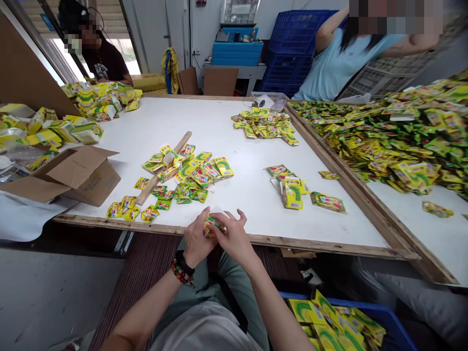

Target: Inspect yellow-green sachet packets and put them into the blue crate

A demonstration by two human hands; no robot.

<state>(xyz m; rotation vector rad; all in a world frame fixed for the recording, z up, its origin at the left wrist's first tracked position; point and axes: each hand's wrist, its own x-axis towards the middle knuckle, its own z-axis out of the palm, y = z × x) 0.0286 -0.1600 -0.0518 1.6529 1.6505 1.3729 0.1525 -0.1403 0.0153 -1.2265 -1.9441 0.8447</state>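
Note:
My left hand (195,239) and my right hand (232,234) meet at the near edge of the white table (234,136), both closed around a small stack of yellow-green sachets (211,225). My left wrist wears a black band and a bead bracelet. Just beyond my hands lies a scatter of loose sachets (183,175) around a wooden stick (163,168). To the right sit yellow packed boxes (292,194) and a flat sachet pack (328,202).
An open cardboard box (78,173) sits at left. A large sachet heap (402,131) covers the right table. A blue crate (343,321) of yellow boxes stands by my right knee. Two other people work at the far side.

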